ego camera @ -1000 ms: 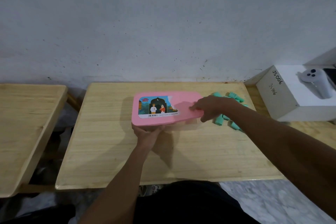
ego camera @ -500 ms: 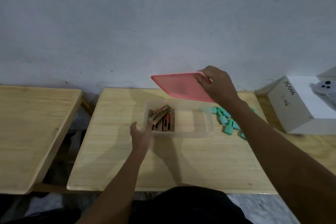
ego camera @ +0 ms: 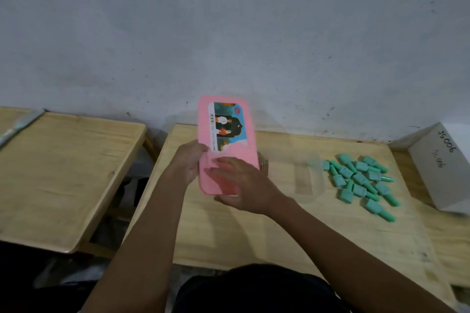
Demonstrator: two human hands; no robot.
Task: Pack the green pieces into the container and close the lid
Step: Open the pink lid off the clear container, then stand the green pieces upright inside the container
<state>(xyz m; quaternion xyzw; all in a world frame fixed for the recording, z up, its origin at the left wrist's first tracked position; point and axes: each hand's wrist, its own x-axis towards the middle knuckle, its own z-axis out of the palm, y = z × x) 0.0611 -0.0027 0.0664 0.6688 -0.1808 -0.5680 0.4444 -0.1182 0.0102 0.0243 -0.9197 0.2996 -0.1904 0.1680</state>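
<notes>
The pink lid [ego camera: 245, 157], with a picture label on it, is off the container and stands on end in the air over the table's left part. My left hand [ego camera: 187, 164] grips its left edge, thumb on the face. My right hand [ego camera: 250, 185] lies across its lower end, fingers spread on the face and thumb under the edge. The clear container [ego camera: 304, 181] sits open on the table behind my right hand, its left part hidden by the lid. Several green pieces [ego camera: 361, 180] lie in a loose heap on the table to the right of the container.
The wooden table [ego camera: 254, 236] stands against a grey wall. A white box [ego camera: 437, 165] with handwriting sits at its right edge, close to the green heap. A second wooden table [ego camera: 63, 173] stands to the left across a narrow gap.
The lid came off the container in my right hand, swung over to the left and turned on end. My left hand left the container and took the lid's edge. The view shifted left.
</notes>
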